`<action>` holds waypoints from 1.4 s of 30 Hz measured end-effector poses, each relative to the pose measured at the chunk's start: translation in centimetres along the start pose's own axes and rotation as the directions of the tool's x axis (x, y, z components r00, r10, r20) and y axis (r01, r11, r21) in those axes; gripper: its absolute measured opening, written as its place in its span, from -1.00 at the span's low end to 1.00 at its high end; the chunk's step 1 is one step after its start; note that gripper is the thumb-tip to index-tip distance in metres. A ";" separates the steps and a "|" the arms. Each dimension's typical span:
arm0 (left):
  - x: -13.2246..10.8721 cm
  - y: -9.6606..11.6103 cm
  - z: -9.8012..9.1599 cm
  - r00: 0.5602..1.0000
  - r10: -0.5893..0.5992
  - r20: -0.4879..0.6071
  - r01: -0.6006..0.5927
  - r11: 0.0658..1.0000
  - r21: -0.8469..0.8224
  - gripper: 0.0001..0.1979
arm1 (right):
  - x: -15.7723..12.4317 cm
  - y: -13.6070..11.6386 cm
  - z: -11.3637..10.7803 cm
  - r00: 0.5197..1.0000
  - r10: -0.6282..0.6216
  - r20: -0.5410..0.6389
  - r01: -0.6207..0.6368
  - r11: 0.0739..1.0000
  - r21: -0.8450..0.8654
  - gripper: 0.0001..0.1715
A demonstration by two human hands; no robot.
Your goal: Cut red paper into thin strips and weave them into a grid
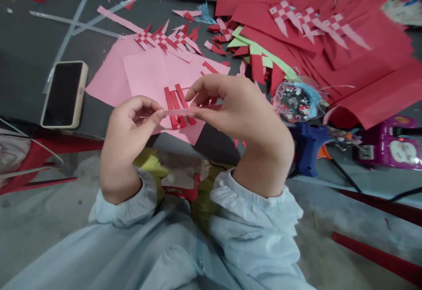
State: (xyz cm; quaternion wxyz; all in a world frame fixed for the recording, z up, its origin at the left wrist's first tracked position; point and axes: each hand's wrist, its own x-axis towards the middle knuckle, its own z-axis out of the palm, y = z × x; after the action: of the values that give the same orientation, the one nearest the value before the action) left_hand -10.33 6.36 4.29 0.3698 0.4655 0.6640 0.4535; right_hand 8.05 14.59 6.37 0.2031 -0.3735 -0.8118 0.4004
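A narrow pink paper strip [180,112] is stretched level between my two hands. My left hand [133,116] pinches its left end between thumb and forefinger. The right end is gripped by my right hand [227,103], whose curled fingers hide part of it. Just beneath lie several folded red paper strips [171,105], side by side on pink paper sheets [148,72]. Woven red-and-pink paper fish [161,40] rest in a row at the far edge of the pink sheets.
A phone [64,94] lies at left near clear glue sticks [72,22]. Red paper sheets [362,61] pile at right, with more woven fish [308,19] on top. A dish of beads [293,101], a blue tool [310,149] and a purple device [392,145] sit front right.
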 end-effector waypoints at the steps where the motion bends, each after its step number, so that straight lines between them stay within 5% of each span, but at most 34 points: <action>1: 0.0 -0.1 0.0 1.000 0.005 -0.010 -0.005 1.000 0.000 -0.92 | 0.0 0.1 0.0 1.000 0.002 -0.008 -0.002 1.000 0.001 -0.89; 8: -0.3 -0.3 0.0 0.990 0.134 -0.053 -0.133 0.991 0.010 -0.86 | 0.0 0.4 -0.1 1.000 0.014 -0.012 -0.014 0.998 0.055 -0.82; 19: -1.1 0.2 -0.2 0.995 0.068 0.072 -0.067 0.998 -0.013 -0.83 | 0.3 0.4 0.2 0.998 0.057 -0.003 -0.057 0.998 0.015 -0.86; 23: -1.4 0.3 -0.2 0.997 0.041 0.064 -0.046 0.995 0.092 -0.82 | 0.4 0.5 0.4 0.999 0.049 0.016 -0.050 0.999 0.016 -0.89; 30: -1.0 0.3 -0.6 0.976 -0.030 0.215 -0.023 0.971 0.238 -0.84 | 0.4 0.5 0.2 0.990 0.091 0.106 -0.087 0.995 -0.048 -0.92; 42: -0.6 -0.3 -0.7 0.977 -0.081 0.199 0.025 0.963 0.270 -0.85 | 0.3 0.8 0.4 0.987 0.077 0.144 -0.076 0.997 -0.010 -0.83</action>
State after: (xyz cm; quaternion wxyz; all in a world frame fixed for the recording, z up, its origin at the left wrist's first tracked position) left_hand -10.93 5.57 4.23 0.3836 0.5378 0.6886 0.2992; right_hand 7.95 14.97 5.56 0.1274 -0.3748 -0.8104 0.4319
